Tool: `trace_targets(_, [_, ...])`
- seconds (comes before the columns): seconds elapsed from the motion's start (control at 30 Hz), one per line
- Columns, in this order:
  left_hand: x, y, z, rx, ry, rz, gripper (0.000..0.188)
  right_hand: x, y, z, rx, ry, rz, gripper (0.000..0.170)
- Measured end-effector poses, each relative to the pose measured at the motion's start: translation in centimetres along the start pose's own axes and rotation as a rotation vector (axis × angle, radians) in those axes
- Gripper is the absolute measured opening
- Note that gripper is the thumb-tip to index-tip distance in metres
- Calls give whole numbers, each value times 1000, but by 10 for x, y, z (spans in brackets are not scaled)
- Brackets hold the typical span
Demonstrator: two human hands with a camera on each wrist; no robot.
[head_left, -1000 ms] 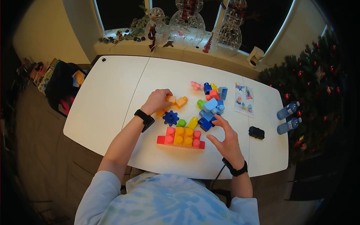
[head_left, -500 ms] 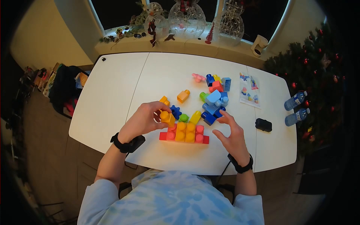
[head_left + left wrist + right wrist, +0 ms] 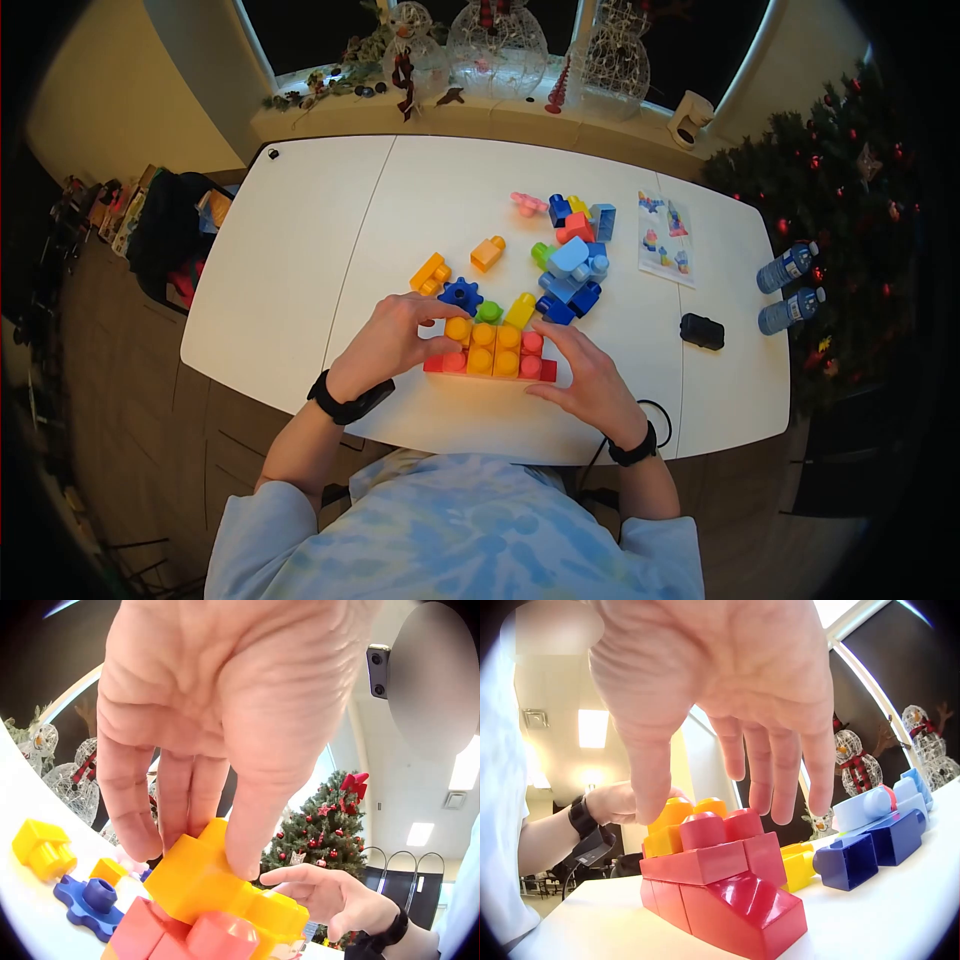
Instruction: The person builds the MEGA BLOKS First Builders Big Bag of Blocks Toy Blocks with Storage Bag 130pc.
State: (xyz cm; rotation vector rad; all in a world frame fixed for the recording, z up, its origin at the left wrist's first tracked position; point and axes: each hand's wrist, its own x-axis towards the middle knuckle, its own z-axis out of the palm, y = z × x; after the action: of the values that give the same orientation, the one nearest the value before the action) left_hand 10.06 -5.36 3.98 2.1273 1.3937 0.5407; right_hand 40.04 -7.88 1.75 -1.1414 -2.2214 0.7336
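Here's the left hand (image 3: 392, 335) at the near edge of the white table (image 3: 300, 340), thumb and fingers pinching an orange-yellow block (image 3: 189, 879) right over the left end of the low brick stack (image 3: 507, 362). Gripped by its sides like that, its underside looks free to meet the studs. Over at the other end, the right hand (image 3: 597, 385) arches with fingers extended and thumb spread, holding nothing, perhaps there to steady the stack; whether it touches, I can't tell.

Beneath that hand, a red sloped brick (image 3: 757, 911) makes the stack's right tip. Loose pieces sit just beyond, seemingly for easy reach: blue gear (image 3: 461, 294), green piece (image 3: 489, 312), yellow block (image 3: 521, 309). The left hand's own fingers hide much of the block, so its seating is unclear. And the picture sheet (image 3: 655, 262)? Too small to read.
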Motion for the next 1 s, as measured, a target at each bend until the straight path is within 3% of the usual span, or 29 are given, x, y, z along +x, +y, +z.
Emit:
trace_targets(0.13, [0,-17,10,-135,91,51,41,1,5,5,17,12,3,76])
trace_targets(0.2, [1,-10,5,-179,16,-53,40,3,3,5,21,23,7,76])
trace_targets(0.33, [-4,-16,8,-150,-11,-38,48,11,-6,-14,-6,40,20,72])
trace_targets(0.4, [-8,-22,14,-345,-1,64,70,24,-7,-37,14,41,51,70])
trace_targets(0.43, [-10,-22,14,-346,-4,68,70,32,-4,-49,-38,105,18,65])
trace_targets(0.5, [-16,-20,16,-278,-53,95,89,53,-3,-65,-93,170,-9,61])
trace_targets(0.57, [-17,-20,24,-244,-71,67,90,79,-5,-73,-137,131,-37,52])
trace_targets(0.7, [-16,-26,40,-318,-89,-83,82,131,7,-31,-289,141,-215,46])
trace_targets(0.77, [-17,-28,43,-326,-73,-90,80,155,21,-7,-330,-82,-190,47])
trace_targets(0.9, [-17,-27,42,-331,-44,-53,77,188,61,34,-429,-157,-206,47])
trace_targets(0.97, [-16,-26,41,-336,-46,-65,77,195,67,41,-485,-163,-201,28])
trace_targets(1.0, [-16,-26,40,-341,-59,-72,78,197,71,43,-488,-165,-205,28])
